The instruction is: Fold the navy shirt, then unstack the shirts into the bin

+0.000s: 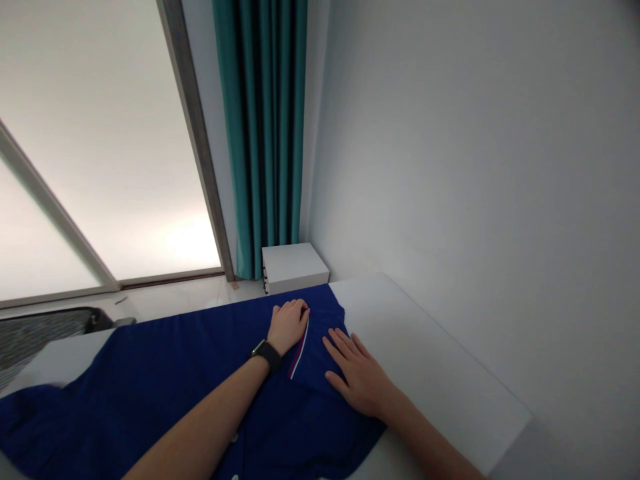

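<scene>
A dark blue shirt [165,373] with pale buttons lies spread over a white table. A white and red striped edge [299,357] of it runs between my two hands; whether this is collar or cuff I cannot tell. My left hand [289,327], with a black watch [267,355] on the wrist, has its fingers curled and pinches the top end of that striped edge. Flat on the cloth to the right rests my right hand [357,373], fingers spread, near the shirt's right border.
The white table top [420,347] shows to the right, along a plain wall [465,167]. Behind the table stands a low white cabinet [295,263] below a teal curtain [265,133]. Frosted sliding doors [100,133] are at the left, with a dark grey textured item [45,337] below them.
</scene>
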Available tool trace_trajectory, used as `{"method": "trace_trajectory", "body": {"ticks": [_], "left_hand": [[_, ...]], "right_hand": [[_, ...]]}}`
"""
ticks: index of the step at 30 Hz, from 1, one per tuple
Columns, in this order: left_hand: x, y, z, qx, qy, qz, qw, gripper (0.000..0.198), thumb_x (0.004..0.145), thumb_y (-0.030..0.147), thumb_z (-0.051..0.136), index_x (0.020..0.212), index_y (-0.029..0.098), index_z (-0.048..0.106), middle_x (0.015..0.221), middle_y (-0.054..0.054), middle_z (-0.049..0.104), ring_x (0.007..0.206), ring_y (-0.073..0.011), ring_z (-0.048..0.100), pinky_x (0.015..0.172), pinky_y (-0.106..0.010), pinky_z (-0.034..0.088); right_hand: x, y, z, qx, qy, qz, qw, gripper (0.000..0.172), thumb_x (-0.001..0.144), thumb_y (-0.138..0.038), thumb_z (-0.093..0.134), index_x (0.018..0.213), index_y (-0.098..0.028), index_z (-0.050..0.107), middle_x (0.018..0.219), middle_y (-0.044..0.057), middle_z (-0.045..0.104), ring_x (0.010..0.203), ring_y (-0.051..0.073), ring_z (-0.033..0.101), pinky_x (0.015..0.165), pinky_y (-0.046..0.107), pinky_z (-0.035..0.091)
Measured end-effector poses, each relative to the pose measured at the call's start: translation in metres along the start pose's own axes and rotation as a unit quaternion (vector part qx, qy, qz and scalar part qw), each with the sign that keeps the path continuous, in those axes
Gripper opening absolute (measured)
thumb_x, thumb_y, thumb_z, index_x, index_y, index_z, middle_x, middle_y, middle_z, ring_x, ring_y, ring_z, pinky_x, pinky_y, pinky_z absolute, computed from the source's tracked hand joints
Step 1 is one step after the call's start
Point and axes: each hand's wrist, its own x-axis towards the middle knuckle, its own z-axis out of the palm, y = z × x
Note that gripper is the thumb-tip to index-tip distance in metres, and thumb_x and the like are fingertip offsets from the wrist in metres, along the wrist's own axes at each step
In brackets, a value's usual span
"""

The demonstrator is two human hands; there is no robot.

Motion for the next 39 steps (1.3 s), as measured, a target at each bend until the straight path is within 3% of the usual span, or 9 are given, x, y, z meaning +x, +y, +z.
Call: {"method": "trace_trajectory", "body": {"ticks": [4,10,13,16,19,22,25,31,39], "left_hand": [[0.0,0.001,-0.002,-0.007,-0.008,-0.014,1.0,0.017,0.096,0.029,0.041,0.096,0.022,0.057,0.097,-0.005,0.067,0.095,-0.022,0.059,0.081,-0.035,0.033],[0.003,0.001,-0.001,-0.039,-0.021,-0.038,0.998,0.019,0.094,0.029,0.042,0.107,0.021,0.052,0.089,-0.004,0.067,0.092,-0.0222,0.06,0.082,-0.035,0.035],[0.004,0.0,-0.004,-0.045,-0.034,-0.028,0.998,0.019,0.092,0.027,0.044,0.107,0.021,0.053,0.083,-0.002,0.066,0.09,-0.0223,0.06,0.08,-0.035,0.037],[-0.004,-0.004,-0.02,-0.054,-0.052,0.047,0.996,0.018,0.091,0.024,0.044,0.104,0.023,0.057,0.089,-0.003,0.066,0.093,-0.0212,0.058,0.082,-0.033,0.039],[-0.023,-0.011,-0.046,-0.087,-0.119,0.179,0.973,0.021,0.092,0.023,0.042,0.099,0.025,0.061,0.101,-0.004,0.064,0.097,-0.019,0.057,0.089,-0.031,0.038],[-0.047,-0.017,-0.069,-0.111,-0.184,0.223,0.951,0.023,0.094,0.026,0.041,0.096,0.026,0.064,0.101,-0.003,0.065,0.098,-0.0185,0.056,0.092,-0.031,0.037],[-0.067,-0.022,-0.074,-0.128,-0.19,0.194,0.954,0.022,0.094,0.029,0.042,0.098,0.027,0.063,0.095,-0.001,0.065,0.092,-0.0173,0.058,0.091,-0.031,0.037],[-0.084,-0.018,-0.056,-0.164,-0.158,0.049,0.972,0.02,0.092,0.034,0.045,0.101,0.026,0.06,0.078,0.004,0.067,0.07,-0.0143,0.059,0.083,-0.031,0.037],[-0.095,-0.007,-0.038,-0.154,-0.121,0.056,0.979,0.019,0.09,0.034,0.05,0.104,0.028,0.061,0.081,0.003,0.066,0.076,-0.0165,0.059,0.079,-0.032,0.033]], "right_hand": [[-0.001,0.002,-0.003,0.027,0.002,0.011,1.0,0.056,0.095,-0.045,0.042,0.148,-0.032,0.028,0.154,0.003,0.027,0.143,0.024,0.021,0.117,0.052,0.016],[0.004,0.028,0.004,0.132,0.088,0.08,0.984,0.049,0.099,-0.036,0.031,0.146,-0.026,0.034,0.15,0.005,0.037,0.138,0.019,0.032,0.116,0.044,0.027],[0.004,0.036,0.009,0.137,0.093,0.077,0.983,0.049,0.098,-0.036,0.034,0.145,-0.024,0.037,0.149,0.006,0.039,0.137,0.019,0.034,0.117,0.045,0.026],[0.004,0.037,0.013,0.129,0.097,0.068,0.985,0.048,0.097,-0.035,0.036,0.143,-0.024,0.04,0.15,0.006,0.037,0.137,0.02,0.034,0.116,0.046,0.027],[0.005,0.036,0.013,0.123,0.108,0.069,0.984,0.046,0.096,-0.034,0.037,0.141,-0.024,0.043,0.15,0.007,0.038,0.137,0.021,0.035,0.115,0.047,0.029],[0.005,0.035,0.012,0.118,0.104,0.072,0.985,0.045,0.096,-0.035,0.037,0.138,-0.024,0.046,0.148,0.007,0.04,0.136,0.021,0.036,0.115,0.046,0.03],[0.006,0.035,0.012,0.122,0.105,0.081,0.984,0.044,0.095,-0.035,0.037,0.136,-0.024,0.049,0.146,0.007,0.042,0.135,0.021,0.038,0.114,0.046,0.03],[0.006,0.041,0.013,0.17,0.136,0.096,0.971,0.042,0.095,-0.031,0.033,0.131,-0.024,0.052,0.142,0.007,0.047,0.132,0.019,0.041,0.115,0.046,0.03],[0.006,0.043,0.009,0.173,0.136,0.098,0.971,0.041,0.094,-0.028,0.033,0.131,-0.023,0.052,0.139,0.008,0.05,0.129,0.019,0.044,0.113,0.046,0.032]]}}
